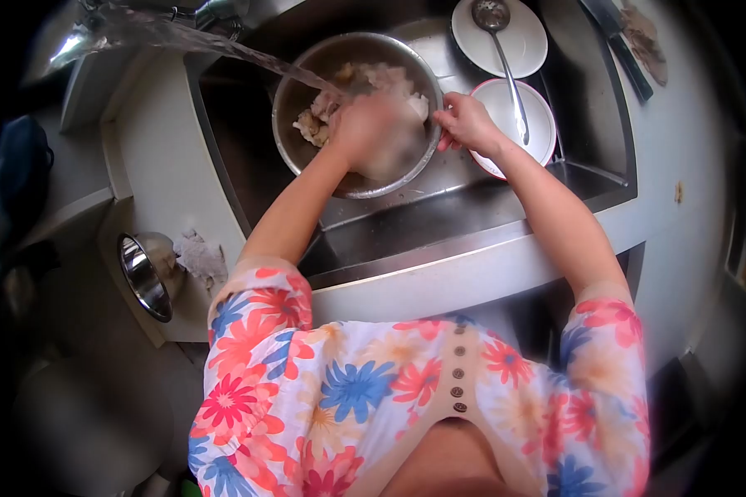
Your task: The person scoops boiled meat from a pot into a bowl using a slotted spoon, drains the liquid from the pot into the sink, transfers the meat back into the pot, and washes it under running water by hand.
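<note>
A round metal bowl (287, 153) stands in the sink and holds pale, lumpy pieces that look like raw meat (389, 80). Inside it, my left hand (365, 128) is among the pieces, its fingers smeared by motion. Water (261, 58) streams into the bowl from the upper left. With bent fingers, my right hand (466, 123) grips the bowl's right rim, close to a red-rimmed white bowl (541, 124).
Behind the red-rimmed bowl is a white plate (464, 37); a metal ladle (506, 62) lies across both. A knife (626, 58) rests on the right counter. At the left are a small metal bowl (147, 277) and a cloth (199, 257).
</note>
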Demonstrator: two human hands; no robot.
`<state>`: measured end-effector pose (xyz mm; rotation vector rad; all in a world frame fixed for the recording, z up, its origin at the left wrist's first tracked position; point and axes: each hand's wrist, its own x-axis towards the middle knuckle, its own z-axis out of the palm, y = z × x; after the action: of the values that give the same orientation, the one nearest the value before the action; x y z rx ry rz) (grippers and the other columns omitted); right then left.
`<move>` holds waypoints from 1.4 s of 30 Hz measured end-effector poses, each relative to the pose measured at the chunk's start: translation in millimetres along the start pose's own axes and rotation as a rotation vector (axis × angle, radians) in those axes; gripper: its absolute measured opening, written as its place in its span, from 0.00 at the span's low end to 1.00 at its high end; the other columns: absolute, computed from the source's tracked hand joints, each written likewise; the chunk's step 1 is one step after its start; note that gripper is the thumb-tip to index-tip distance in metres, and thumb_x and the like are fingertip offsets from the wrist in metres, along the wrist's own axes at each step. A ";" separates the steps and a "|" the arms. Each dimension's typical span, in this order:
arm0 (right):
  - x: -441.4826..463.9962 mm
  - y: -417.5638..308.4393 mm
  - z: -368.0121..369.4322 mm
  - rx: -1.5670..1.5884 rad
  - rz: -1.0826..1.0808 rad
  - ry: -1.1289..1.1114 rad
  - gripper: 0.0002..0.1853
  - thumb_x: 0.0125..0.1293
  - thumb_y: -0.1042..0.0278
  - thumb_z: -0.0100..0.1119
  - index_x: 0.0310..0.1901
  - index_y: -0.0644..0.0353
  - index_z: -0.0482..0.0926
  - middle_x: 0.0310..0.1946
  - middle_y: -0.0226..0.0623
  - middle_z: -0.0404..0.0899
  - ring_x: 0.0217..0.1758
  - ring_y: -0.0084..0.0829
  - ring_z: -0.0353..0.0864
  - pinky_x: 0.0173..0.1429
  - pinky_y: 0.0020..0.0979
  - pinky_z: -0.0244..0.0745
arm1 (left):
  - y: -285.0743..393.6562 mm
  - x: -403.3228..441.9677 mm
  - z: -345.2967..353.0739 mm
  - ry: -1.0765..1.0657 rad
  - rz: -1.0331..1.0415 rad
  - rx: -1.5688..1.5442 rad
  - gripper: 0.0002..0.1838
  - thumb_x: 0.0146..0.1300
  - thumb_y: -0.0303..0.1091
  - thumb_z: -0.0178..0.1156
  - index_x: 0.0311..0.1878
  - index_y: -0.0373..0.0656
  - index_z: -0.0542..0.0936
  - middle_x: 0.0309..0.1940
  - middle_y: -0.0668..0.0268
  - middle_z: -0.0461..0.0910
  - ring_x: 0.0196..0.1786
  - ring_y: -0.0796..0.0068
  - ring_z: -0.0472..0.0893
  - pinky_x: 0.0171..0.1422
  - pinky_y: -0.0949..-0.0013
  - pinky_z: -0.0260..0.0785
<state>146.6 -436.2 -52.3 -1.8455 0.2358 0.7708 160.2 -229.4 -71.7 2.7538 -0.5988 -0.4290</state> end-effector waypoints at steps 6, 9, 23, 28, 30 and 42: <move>-1.2 0.1 2.7 -0.052 -0.022 -0.026 0.07 0.63 0.71 0.50 0.33 0.66 0.68 0.19 0.37 0.75 0.18 0.26 0.80 0.17 0.25 0.69 | -31.2 -15.4 38.8 0.090 0.101 0.108 0.32 0.52 0.50 0.61 0.61 0.55 0.67 0.55 0.57 0.70 0.54 0.49 0.70 0.54 0.55 0.67; 2.4 2.8 2.0 -0.088 0.000 -0.019 0.08 0.62 0.70 0.51 0.35 0.68 0.71 0.21 0.41 0.78 0.17 0.30 0.80 0.20 0.29 0.73 | -39.6 -5.1 39.4 0.143 -0.069 -0.170 0.31 0.53 0.48 0.61 0.61 0.52 0.68 0.50 0.55 0.73 0.50 0.52 0.74 0.54 0.57 0.67; 0.4 1.9 2.2 -0.091 -0.011 -0.029 0.07 0.64 0.70 0.49 0.32 0.66 0.68 0.20 0.38 0.75 0.18 0.27 0.80 0.19 0.26 0.71 | -69.2 -0.8 43.2 -0.025 -0.241 -0.327 0.28 0.56 0.48 0.57 0.62 0.62 0.67 0.51 0.60 0.74 0.47 0.56 0.75 0.48 0.60 0.69; -0.4 4.5 2.2 -0.048 -0.017 -0.039 0.08 0.64 0.69 0.50 0.33 0.66 0.68 0.20 0.37 0.74 0.18 0.27 0.79 0.19 0.25 0.70 | -20.5 13.0 17.8 0.212 -0.072 0.120 0.26 0.59 0.51 0.53 0.61 0.61 0.68 0.59 0.58 0.66 0.62 0.50 0.64 0.57 0.45 0.60; -0.9 -0.2 1.6 -0.030 0.004 -0.028 0.08 0.64 0.70 0.50 0.33 0.66 0.68 0.20 0.37 0.75 0.18 0.27 0.79 0.19 0.25 0.70 | -0.8 14.5 29.3 0.246 -0.054 0.149 0.27 0.58 0.54 0.53 0.60 0.60 0.68 0.63 0.59 0.61 0.66 0.46 0.57 0.60 0.38 0.53; 2.6 4.0 2.3 -0.021 -0.024 -0.048 0.08 0.64 0.69 0.50 0.31 0.65 0.68 0.19 0.36 0.75 0.18 0.25 0.79 0.18 0.24 0.68 | -12.0 12.8 35.3 0.091 -0.045 0.019 0.22 0.54 0.37 0.56 0.55 0.58 0.71 0.65 0.61 0.58 0.51 0.48 0.74 0.55 0.47 0.64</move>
<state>145.7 -435.3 -57.4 -1.8444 0.1745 0.8028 163.4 -232.1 -110.9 2.7919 -0.5214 -0.3072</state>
